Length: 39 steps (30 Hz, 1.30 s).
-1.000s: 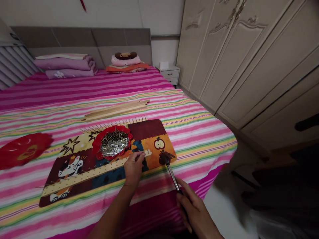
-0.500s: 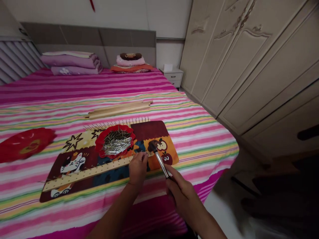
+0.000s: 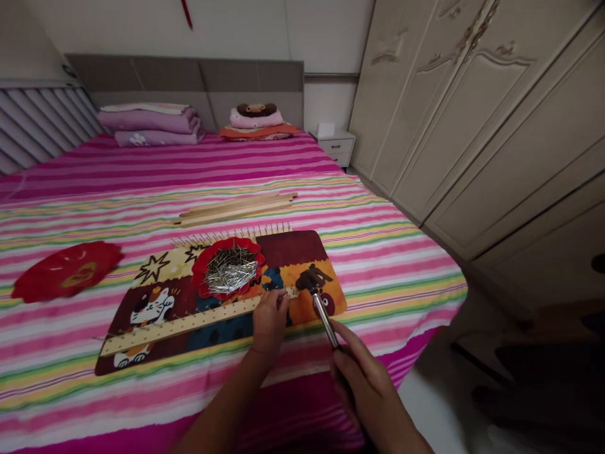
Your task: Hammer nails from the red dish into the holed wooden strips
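With left hand pinched—contents unclear—at pale wooden strip, tap squarely with dark-headed, metal-shafted hammer gripped in right hand.

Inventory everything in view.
Bed: one, magenta, centre
Striped cloth: one, multicoloured, on bed
Headboard: one, grey, far end
Bedding stacks: two, purple, mixed, near headboard
Nightstand: one, white, right of headboard
Box: one, white, on nightstand
Wardrobe: one, cream, right
Ridged panel: one, grey, left
Mat: one, multicoloured, on cloth
Tray: one, red, left of mat
Dish: one, red, on mat
Nails: many, silver, dark, in dish
Perforated strip: one, pale, on mat
Nailed strip: one, pale, mat's far edge
Loose strips: several, tan, beyond mat
Hammer: one, dark, silver, over mat
Lower right: too dark.
Left hand: one, at perforated strip
Right hand: one, holding hammer
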### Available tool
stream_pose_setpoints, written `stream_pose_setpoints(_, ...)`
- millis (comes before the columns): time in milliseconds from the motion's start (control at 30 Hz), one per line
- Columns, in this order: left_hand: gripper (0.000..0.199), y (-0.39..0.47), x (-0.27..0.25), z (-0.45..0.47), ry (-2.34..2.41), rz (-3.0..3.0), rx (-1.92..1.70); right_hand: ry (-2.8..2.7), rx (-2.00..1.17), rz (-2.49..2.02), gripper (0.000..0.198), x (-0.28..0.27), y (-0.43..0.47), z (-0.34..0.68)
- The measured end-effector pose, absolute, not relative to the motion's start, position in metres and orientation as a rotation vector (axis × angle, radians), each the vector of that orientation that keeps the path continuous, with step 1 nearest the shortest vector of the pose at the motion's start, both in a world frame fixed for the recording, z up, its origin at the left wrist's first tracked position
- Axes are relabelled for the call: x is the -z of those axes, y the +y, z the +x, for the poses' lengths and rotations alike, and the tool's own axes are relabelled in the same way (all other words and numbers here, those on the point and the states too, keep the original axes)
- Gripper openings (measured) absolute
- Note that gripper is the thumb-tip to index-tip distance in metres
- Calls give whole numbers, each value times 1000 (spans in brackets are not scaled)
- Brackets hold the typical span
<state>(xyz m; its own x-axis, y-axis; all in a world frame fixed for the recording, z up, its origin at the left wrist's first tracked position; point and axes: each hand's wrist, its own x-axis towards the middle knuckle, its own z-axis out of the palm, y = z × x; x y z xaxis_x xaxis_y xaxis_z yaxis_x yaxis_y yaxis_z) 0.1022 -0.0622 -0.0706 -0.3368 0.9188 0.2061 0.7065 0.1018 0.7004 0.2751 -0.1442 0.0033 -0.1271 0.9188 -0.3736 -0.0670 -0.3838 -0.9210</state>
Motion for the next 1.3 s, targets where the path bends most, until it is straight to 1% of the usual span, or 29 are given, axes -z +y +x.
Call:
stream_pose_setpoints(100, 16, -71, 60, 95, 2091, 1676, -1069, -815, -1611, -1388, 53, -1, -152, 280)
stream_pose_setpoints(167, 18, -74, 44, 81, 2118, 1748, -1070, -744, -1612, -1414, 58, 3, -156, 285)
stream_pose_setpoints(267, 19, -68, 14, 47, 2299, 1776, -988, -698, -1596, -1460, 65, 10, -161, 292)
stream_pose_setpoints(300, 20, -62, 5, 33, 2382, 1767, -882, -693, -1596, -1468, 66, 13, -162, 294)
stream_pose_setpoints(367, 21, -49, -6, 8, 2489, 1733, -548, -686, -1591, -1470, 67, 16, -163, 297)
stream_pose_setpoints(433, 22, -35, -9, -11, 2496, 1668, -201, -674, -1594, -1473, 66, 19, -162, 298)
stream_pose_setpoints(467, 22, -29, -7, -17, 2472, 1648, -84, -663, -1598, -1478, 64, 19, -162, 298)
stream_pose_setpoints(567, 19, -18, 2, -22, 2418, 1637, 53, -673, -1603, -1468, 63, 19, -161, 296)
stream_pose_setpoints(700, 17, -14, 11, -19, 2403, 1675, 55, -712, -1603, -1467, 62, 17, -162, 292)
stream_pose_setpoints(900, 15, -20, 8, -24, 2368, 1728, -2, -710, -1631, -1468, 62, 19, -162, 292)
stream_pose_setpoints(1000, 19, -25, 3, -28, 2355, 1678, -160, -723, -1631, -1469, 64, 24, -162, 294)
stream_pose_setpoints(1167, 20, -40, -15, -23, 2206, 1534, -592, -713, -1662, -1456, 65, 25, -162, 297)
stream_pose_setpoints(1233, 21, -51, -23, -14, 2114, 1509, -678, -711, -1662, -1434, 65, 24, -162, 297)
stream_pose_setpoints(1300, 21, -66, -29, -5, 2064, 1532, -634, -732, -1656, -1422, 66, 24, -162, 298)
